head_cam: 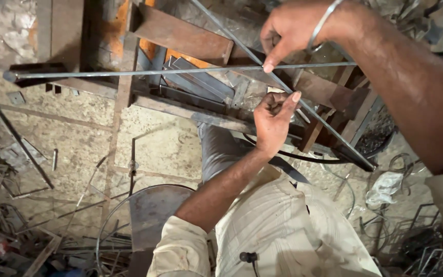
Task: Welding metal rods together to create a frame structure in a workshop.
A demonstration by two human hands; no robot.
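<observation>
Two thin steel rods cross over a rusty metal bench (180,36). The long rod (129,73) lies nearly level from left to right. The other rod (329,131) slants from the top middle down to the right. My right hand (290,28), a metal bangle on its wrist, comes in from the upper right and pinches the rods where they cross, forefinger tip pressed on the joint. Just below, my left hand (273,120) is curled, with thumb and fingers closed on the slanting rod.
Flat bars and angle irons (201,82) are stacked on the bench. A round metal plate (152,210) lies by my left elbow. Scrap rods and frames (6,205) litter the floor at left; wire loops (416,236) and a crumpled white bag (384,188) lie at right.
</observation>
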